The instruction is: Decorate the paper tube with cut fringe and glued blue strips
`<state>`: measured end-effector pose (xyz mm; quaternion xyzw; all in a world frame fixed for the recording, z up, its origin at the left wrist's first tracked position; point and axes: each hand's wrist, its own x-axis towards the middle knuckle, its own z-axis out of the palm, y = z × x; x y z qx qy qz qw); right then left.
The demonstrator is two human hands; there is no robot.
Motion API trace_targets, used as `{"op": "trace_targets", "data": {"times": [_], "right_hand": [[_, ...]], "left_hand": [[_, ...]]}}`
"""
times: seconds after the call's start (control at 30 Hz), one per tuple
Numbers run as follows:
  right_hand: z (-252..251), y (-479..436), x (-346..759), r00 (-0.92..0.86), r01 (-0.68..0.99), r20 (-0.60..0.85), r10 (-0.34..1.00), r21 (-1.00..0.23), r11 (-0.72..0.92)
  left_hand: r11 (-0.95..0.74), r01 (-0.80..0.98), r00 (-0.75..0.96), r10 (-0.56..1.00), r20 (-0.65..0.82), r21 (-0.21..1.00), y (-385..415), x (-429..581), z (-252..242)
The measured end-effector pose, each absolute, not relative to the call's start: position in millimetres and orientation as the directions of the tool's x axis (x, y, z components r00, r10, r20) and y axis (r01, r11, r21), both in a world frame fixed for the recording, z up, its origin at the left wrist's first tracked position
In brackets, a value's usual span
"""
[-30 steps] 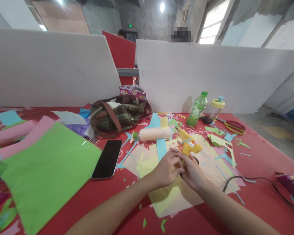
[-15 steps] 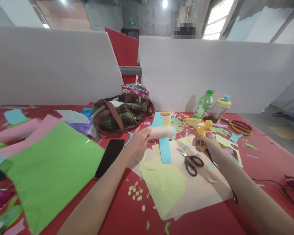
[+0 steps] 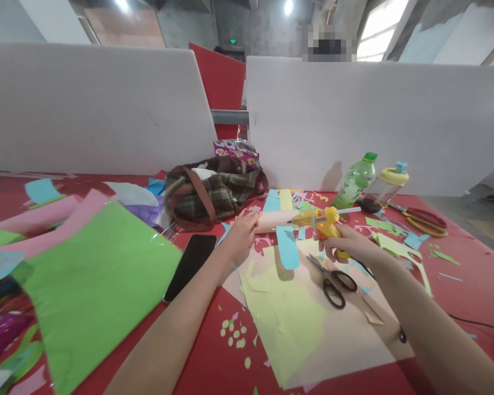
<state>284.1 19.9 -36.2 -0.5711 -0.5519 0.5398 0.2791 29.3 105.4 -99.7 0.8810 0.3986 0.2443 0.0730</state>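
A pale cream paper tube (image 3: 274, 220) lies sideways, with a light blue paper strip (image 3: 287, 248) hanging from its front and a yellow strip (image 3: 285, 199) standing up behind it. My left hand (image 3: 246, 229) is closed over the tube's left end. In my right hand (image 3: 349, 245) is a yellow hot glue gun (image 3: 326, 224), its white glue stick poking out the back. The gun's nozzle points left, close to the right part of the tube; whether it touches I cannot tell. Black-handled scissors (image 3: 333, 280) lie slightly open on paper sheets (image 3: 288, 318) below.
On the left are a large green sheet (image 3: 107, 280) and a phone (image 3: 190, 267). A plaid bag (image 3: 222, 192) sits behind. A green bottle (image 3: 356, 181), a yellow-lidded cup (image 3: 385, 189) and red-and-yellow scissors (image 3: 426, 219) stand or lie at right. Paper scraps litter the red table (image 3: 456, 280).
My right hand has turned the glue gun and brought its nozzle leftward to the tube. The left hand stays at the tube's end. The whole view has shifted slightly.
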Motion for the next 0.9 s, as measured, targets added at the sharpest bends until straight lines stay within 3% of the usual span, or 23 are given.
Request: {"op": "trace_targets", "data": {"times": [0.9], "right_hand": [[-56.0,17.0,253.3,-0.174,0.427,-0.254,0.951,-0.890,-0.160]], "left_hand": [[-0.674,0.691,0.560,0.728,0.395,0.262,103.9,29.3,-104.7]]}}
